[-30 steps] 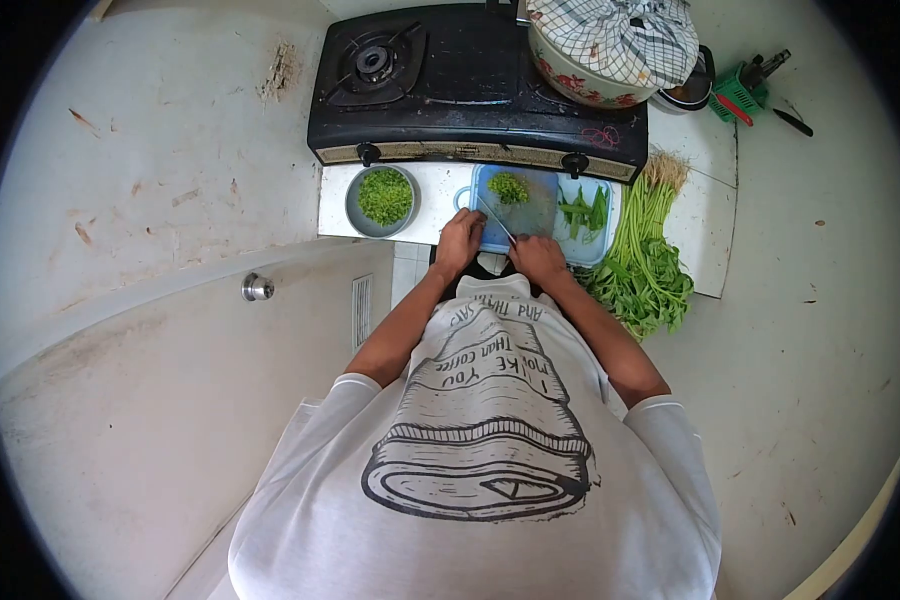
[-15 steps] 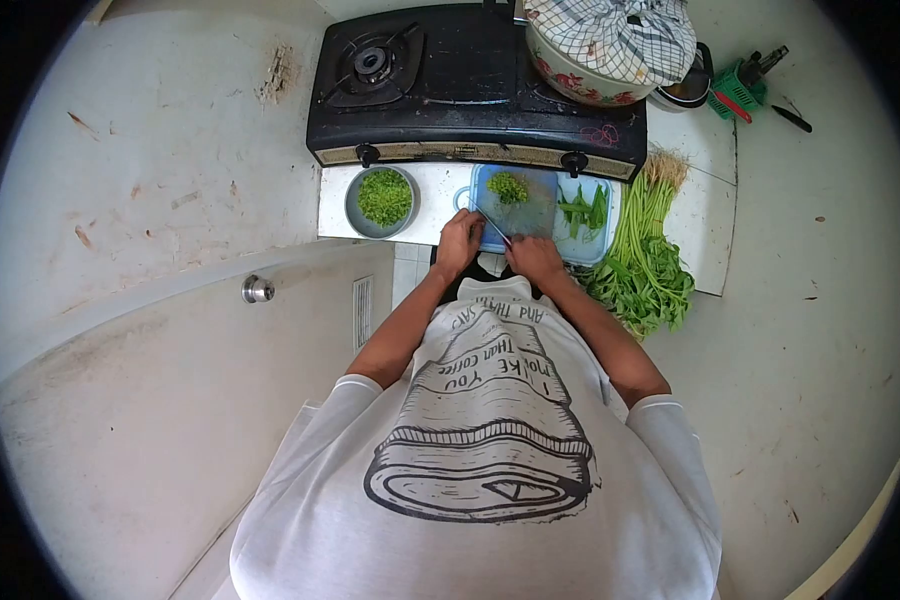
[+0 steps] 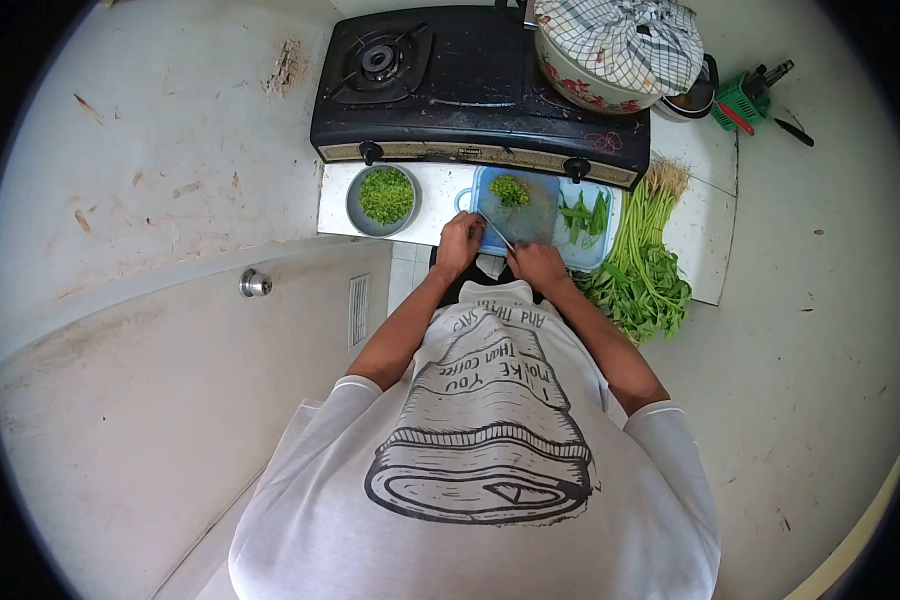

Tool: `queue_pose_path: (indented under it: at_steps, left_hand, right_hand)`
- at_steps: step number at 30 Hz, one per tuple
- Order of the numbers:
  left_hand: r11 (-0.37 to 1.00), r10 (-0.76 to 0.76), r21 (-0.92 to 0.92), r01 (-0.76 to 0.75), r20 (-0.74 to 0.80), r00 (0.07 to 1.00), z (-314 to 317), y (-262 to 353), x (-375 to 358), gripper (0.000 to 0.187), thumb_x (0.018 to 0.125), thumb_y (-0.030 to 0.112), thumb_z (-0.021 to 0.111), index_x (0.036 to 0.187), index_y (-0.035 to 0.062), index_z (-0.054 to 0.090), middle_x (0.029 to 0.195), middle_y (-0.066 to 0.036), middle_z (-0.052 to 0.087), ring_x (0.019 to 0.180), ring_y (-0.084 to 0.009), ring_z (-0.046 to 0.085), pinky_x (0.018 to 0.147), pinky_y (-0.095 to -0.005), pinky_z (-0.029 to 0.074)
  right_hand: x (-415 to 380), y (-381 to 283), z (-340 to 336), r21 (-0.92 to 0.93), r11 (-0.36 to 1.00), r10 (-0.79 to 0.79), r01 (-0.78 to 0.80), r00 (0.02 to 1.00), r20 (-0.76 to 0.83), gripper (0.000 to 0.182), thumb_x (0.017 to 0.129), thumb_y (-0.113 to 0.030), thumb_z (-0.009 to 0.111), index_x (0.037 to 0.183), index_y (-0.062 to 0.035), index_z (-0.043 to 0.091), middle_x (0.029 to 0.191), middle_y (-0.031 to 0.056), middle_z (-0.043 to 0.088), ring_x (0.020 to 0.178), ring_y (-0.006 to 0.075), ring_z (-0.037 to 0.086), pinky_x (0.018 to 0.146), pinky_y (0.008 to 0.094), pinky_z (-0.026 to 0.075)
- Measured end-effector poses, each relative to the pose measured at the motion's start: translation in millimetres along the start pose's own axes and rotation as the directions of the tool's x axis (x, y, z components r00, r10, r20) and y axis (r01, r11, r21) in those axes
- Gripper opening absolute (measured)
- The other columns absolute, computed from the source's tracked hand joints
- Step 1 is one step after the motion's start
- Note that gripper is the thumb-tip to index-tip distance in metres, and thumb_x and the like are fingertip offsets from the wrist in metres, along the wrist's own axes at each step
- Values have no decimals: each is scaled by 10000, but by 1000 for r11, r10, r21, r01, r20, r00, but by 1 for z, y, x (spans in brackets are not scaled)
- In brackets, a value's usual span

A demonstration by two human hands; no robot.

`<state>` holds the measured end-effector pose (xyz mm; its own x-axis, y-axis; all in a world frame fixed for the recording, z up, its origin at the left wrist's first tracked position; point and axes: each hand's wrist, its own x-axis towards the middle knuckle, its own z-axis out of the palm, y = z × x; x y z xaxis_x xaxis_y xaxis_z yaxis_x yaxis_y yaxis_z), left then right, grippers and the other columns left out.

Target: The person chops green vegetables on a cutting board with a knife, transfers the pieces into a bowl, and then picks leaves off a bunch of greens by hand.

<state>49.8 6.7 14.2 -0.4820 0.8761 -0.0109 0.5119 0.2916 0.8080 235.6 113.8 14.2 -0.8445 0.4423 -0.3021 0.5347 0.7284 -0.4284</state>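
My right hand (image 3: 538, 266) is closed on the handle of a knife (image 3: 496, 231), whose blade slants up and left over the near edge of a blue cutting board (image 3: 533, 215). Beside the blade tip, at the board's left edge, my left hand (image 3: 459, 244) has its fingers closed; what they hold, if anything, is too small to make out. Chopped greens (image 3: 510, 190) lie in a small pile on the board. On the right, loose green leaves (image 3: 584, 215) rest in a light blue tray (image 3: 601, 248).
A grey bowl (image 3: 382, 201) of chopped greens stands left of the board. Long leafy stalks (image 3: 638, 262) lie at the right. Behind are a black stove (image 3: 470, 80), a cloth-covered pot (image 3: 592, 90), a dark pan (image 3: 692, 101) and a green basket (image 3: 738, 100) with utensils.
The view has shifted slightly. Both hands keep nearly the same places, and the knife has hardly moved.
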Motion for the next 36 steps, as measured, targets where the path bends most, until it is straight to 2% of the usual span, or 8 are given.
queue_pose_path:
  at_steps: [6,11,17,21,27,29,33,36]
  left_hand:
    - [995,4,102,-6,28,1000,0,1,-1,137,882,-29,658,1001,13,711,942,-179,660,881,-389,688,769,-446,547]
    - [997,33,66,-29,-60,998,5,3,-7,141,903,-10,640,1024,15,707,969,-181,649,870,-397,672,768,-467,543]
    - [999,-26,45,27,-27,999,3,2,-6,135,905,-2,648,1019,23,716,972,-170,668,870,-388,675,790,-449,541]
    - [1000,3,22,-2,-41,999,2,-1,-4,104,905,5,660,989,19,719,942,-171,670,868,-380,676,795,-440,539]
    - [999,-29,38,29,-8,1000,1,-3,-5,96,911,0,651,982,15,714,949,-175,662,873,-384,677,795,-449,541]
    - [997,-54,63,52,15,998,1,-4,-5,100,913,-8,646,986,13,711,966,-178,658,875,-390,677,800,-455,542]
    - [998,1,57,-2,9,1000,0,-1,-9,117,913,-18,644,1008,5,711,990,-189,650,886,-395,676,814,-458,546]
    - [998,30,55,-30,8,1000,-2,-2,-13,143,912,-19,650,1035,5,718,990,-191,651,890,-389,677,818,-455,549]
  right_hand:
    - [3,0,5,17,1000,-1,1,1000,1,377,984,-345,586,915,1,717,802,236,739,733,418,736,702,527,589]
    - [15,-3,7,2,1000,13,-13,999,-31,355,971,-324,588,926,1,723,803,235,738,742,422,733,713,534,586]
    - [5,6,3,16,1000,26,-26,999,-32,379,984,-347,585,941,3,724,804,242,735,748,431,732,722,538,584]
    - [2,6,1,34,999,26,-26,1000,-15,398,995,-368,586,940,3,719,805,244,733,751,429,730,731,536,584]
    - [1,1,2,21,1000,-16,16,1000,-11,376,982,-351,597,907,0,709,796,249,731,750,425,734,731,534,584]
    - [3,0,2,6,1000,-3,3,1000,6,370,987,-335,573,931,2,713,840,240,744,786,408,744,737,522,586]
    - [12,-8,-5,20,1000,16,-16,999,30,366,994,-330,559,955,-3,720,879,233,753,817,395,751,743,514,590]
    - [11,-4,1,24,1000,-2,3,999,-51,365,971,-343,606,912,2,711,798,248,730,752,418,734,704,525,585]
